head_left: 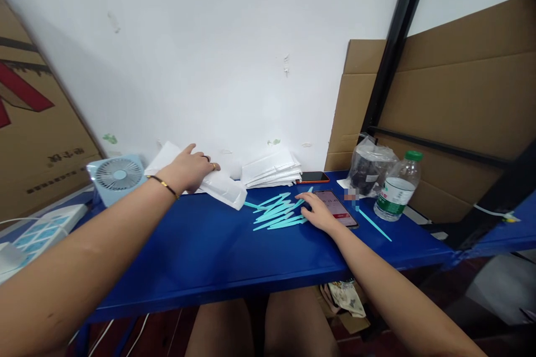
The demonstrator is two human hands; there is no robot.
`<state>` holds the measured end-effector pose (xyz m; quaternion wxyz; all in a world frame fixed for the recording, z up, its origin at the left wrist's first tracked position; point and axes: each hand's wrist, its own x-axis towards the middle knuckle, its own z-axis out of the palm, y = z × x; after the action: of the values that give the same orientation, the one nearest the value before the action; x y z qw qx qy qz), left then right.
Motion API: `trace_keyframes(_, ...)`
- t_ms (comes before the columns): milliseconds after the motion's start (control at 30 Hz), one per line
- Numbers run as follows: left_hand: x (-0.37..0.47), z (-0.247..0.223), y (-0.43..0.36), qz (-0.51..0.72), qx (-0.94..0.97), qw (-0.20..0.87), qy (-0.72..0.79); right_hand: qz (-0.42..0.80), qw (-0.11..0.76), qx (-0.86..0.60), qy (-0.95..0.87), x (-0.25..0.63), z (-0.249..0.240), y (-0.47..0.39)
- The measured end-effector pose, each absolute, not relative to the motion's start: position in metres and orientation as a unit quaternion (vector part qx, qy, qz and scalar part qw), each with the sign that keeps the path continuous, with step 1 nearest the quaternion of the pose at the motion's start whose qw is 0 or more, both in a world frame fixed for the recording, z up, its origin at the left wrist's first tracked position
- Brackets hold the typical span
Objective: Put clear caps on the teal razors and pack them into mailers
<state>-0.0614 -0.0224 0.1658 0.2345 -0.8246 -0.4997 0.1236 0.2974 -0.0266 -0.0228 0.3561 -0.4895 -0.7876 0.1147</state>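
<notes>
Slim, turquoise, plastic-looking sticks [280, 215] lie roughly left-to-right, left of my nearer right hand [320, 214], fingers parted; my left hand [193, 168] covers a white paper packet [224, 190], grip I cannot confirm.

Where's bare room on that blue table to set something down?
Bare: left of the heaped turquoise sticks, in front of the white packet; and the strip between heap and near table edge. Crowded: right end, with phone, bottle, bag.

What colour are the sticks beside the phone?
The sticks are light turquoise, clearest in the head view.
</notes>
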Motion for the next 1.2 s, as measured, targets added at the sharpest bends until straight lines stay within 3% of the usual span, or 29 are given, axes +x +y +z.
trace_keyframes(200, -0.122, 0.145, -0.008, 0.138, -0.786, 0.168, -0.578, 0.116, 0.35, -0.498, -0.785, 0.302, -0.024, -0.025)
trace_keyframes(367, -0.134, 0.102, -0.01, 0.109, -0.767, 0.091, -0.625, 0.105, 0.294, -0.545, -0.778, 0.298, -0.028, -0.021)
trace_keyframes(500, -0.089, 0.066, -0.021, 0.002, -0.842, -0.092, -0.531, 0.116, 0.239, -0.574, -0.775, 0.285, -0.029, -0.023)
trace_keyframes(600, -0.051, 0.042, -0.026, -0.045, -0.863, -0.187, -0.468, 0.17, 0.265, -0.531, -0.787, 0.281, -0.02, -0.027)
trace_keyframes(767, -0.01, 0.007, -0.015, -0.143, -0.835, -0.207, -0.49, 0.189, 0.345, -0.549, -0.738, 0.294, 0.003, -0.003)
trace_keyframes(1000, 0.022, -0.006, 0.004, -0.259, -0.767, -0.282, -0.514, 0.206, 0.289, -0.586, -0.729, 0.278, -0.004, 0.047)
trace_keyframes(1200, 0.014, -0.004, 0.028, -0.242, -0.802, -0.222, -0.499, 0.186, 0.26, -0.557, -0.767, 0.27, -0.005, 0.065)
